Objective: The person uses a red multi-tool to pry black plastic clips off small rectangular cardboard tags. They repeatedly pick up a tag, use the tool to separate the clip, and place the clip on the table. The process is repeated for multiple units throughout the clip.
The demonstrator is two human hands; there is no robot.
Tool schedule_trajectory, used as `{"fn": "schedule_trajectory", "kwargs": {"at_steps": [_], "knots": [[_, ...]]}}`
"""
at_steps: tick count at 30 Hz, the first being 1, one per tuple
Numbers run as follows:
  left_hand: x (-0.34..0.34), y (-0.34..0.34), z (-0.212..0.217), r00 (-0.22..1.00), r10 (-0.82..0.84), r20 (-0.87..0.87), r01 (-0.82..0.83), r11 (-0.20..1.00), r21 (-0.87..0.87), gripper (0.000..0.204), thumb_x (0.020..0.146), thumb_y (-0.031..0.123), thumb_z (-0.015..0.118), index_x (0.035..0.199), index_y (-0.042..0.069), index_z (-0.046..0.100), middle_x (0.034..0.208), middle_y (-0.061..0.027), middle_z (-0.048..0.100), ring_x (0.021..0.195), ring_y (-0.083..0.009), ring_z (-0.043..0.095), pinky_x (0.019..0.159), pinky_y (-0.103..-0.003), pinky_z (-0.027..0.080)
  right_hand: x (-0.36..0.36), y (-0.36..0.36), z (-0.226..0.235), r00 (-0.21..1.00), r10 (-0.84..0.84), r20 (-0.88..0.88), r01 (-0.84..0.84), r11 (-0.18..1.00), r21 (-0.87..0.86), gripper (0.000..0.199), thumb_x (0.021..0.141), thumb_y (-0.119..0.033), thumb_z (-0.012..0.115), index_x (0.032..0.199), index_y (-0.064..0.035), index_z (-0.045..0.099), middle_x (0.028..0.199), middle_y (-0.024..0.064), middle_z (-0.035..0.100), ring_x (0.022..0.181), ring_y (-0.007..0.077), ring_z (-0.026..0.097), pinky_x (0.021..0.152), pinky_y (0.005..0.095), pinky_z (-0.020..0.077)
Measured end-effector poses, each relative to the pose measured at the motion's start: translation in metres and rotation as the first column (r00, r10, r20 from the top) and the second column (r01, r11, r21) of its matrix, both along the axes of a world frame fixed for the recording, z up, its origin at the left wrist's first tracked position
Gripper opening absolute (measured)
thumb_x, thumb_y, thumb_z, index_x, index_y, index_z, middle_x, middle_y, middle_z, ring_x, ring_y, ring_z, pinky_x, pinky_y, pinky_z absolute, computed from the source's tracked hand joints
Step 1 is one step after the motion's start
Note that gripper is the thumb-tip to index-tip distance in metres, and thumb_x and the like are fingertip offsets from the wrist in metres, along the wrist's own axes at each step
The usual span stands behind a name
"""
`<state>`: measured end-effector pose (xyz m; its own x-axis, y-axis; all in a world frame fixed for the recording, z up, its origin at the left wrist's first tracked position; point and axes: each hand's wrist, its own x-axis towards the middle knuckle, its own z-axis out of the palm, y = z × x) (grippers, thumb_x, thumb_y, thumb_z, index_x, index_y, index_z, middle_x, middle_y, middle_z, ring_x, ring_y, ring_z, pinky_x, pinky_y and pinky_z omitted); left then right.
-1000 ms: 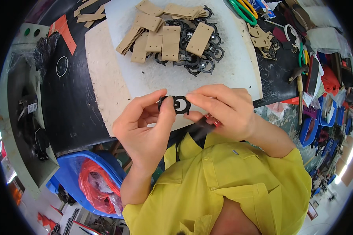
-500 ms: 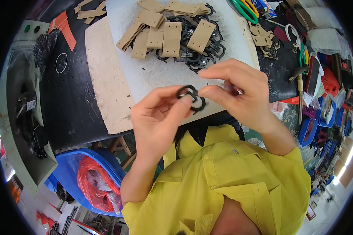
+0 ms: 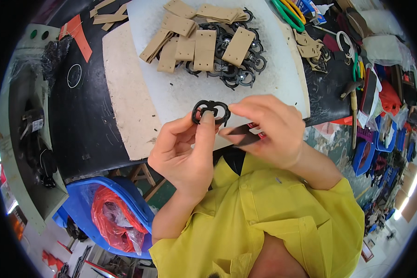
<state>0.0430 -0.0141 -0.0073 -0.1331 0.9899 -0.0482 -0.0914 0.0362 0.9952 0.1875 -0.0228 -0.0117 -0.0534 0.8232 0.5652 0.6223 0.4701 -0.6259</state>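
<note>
A black buckle point(image 3: 211, 113) with two ring-like openings is pinched between the thumb and fingers of my left hand point(image 3: 184, 150), above the near edge of the pale board. Close on its right, my right hand point(image 3: 275, 134) has curled fingers around small dark-bladed snips point(image 3: 243, 135) with red parts near the grip. The snips' two blades stick out leftward, a little apart and slightly blurred. My right fingertips come up to the buckle's right side; whether they touch it I cannot tell.
Tan strips point(image 3: 205, 50) with punched holes lie over a heap of black buckles point(image 3: 245, 76) on the white sheet point(image 3: 180, 95). More tan pieces point(image 3: 308, 46) and a hammer point(image 3: 353, 90) lie to the right. A blue bin point(image 3: 109, 217) with red plastic stands at lower left.
The buckle has shifted left and turned so its rings lie side by side. My right hand has moved lower, and the snips' blades now show pointing left from it.
</note>
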Motion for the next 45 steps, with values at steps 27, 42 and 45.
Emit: {"fn": "schedule_trajectory", "kwargs": {"at_steps": [27, 42, 45], "knots": [[0.007, 0.061, 0.009, 0.784, -0.265, -0.562, 0.414, 0.897, 0.156, 0.025, 0.072, 0.001, 0.065, 0.096, 0.002, 0.060, 0.075, -0.0092, 0.057, 0.068, -0.0245, 0.054, 0.063, -0.033, 0.044, 0.065, -0.002, 0.009, 0.489, -0.395, -0.778, -0.068, 0.872, -0.485, 0.019, 0.087, -0.014, 0.061, 0.099, 0.0009, 0.059, 0.066, 0.0017, 0.058, 0.051, 0.0038, 0.046, 0.042, 0.0169, 0.0311], [-0.036, 0.006, -0.029, 0.527, 0.091, -0.845, 0.348, 0.884, 0.312, 0.020, 0.070, -0.002, 0.068, 0.089, 0.001, 0.061, 0.075, -0.0091, 0.057, 0.060, -0.0207, 0.055, 0.054, -0.027, 0.044, -0.007, 0.000, 0.001, 0.920, 0.188, -0.344, -0.353, 0.780, -0.517, 0.014, 0.074, -0.006, 0.068, 0.088, -0.0048, 0.063, 0.076, 0.0093, 0.061, 0.061, 0.0250, 0.058, 0.053, 0.0306, 0.0457], [-0.045, 0.008, -0.015, 0.827, -0.243, -0.507, 0.265, 0.964, -0.030, 0.007, 0.083, 0.000, 0.059, 0.090, -0.002, 0.059, 0.077, -0.0065, 0.060, 0.062, -0.0145, 0.056, 0.059, -0.024, 0.046, -0.006, 0.000, -0.001, 0.922, 0.166, -0.350, -0.334, 0.798, -0.502, 0.014, 0.074, -0.005, 0.068, 0.087, -0.0041, 0.063, 0.076, 0.0091, 0.061, 0.062, 0.0249, 0.059, 0.053, 0.0304, 0.0457]]}}
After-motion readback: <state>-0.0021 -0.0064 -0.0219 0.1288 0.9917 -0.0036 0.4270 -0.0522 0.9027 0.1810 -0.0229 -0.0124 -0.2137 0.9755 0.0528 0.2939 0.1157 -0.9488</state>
